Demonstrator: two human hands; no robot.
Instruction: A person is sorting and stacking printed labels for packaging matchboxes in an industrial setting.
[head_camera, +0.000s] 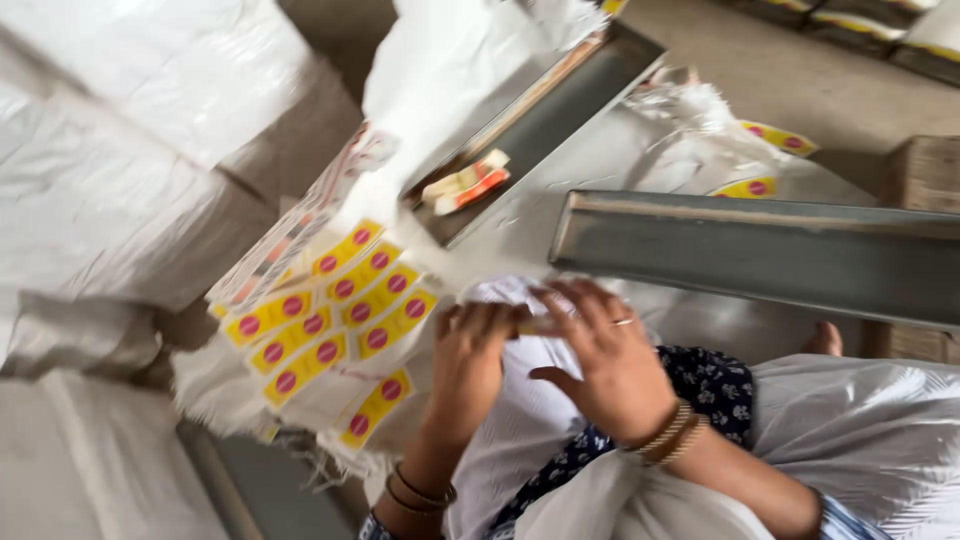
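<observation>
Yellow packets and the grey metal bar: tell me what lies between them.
In the head view, bare white sacking lies between the yellow packets and the grey metal bar; both hands work just below.

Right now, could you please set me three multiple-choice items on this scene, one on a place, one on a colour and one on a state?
1. Where do the yellow labels lie?
A. left of both hands
B. on the grey metal beam
C. right of both hands

2. What colour is the dot on each label?
A. green
B. red
C. black

3. What is the left hand doing?
A. hanging free
B. gripping the beam
C. meeting the right hand over white cloth

Answers:
1 A, the labels sit in rows left of the left hand.
2 B, each yellow label bears a red dot.
3 C, both hands' fingers come together above the cloth, below the grey metal beam.
</observation>
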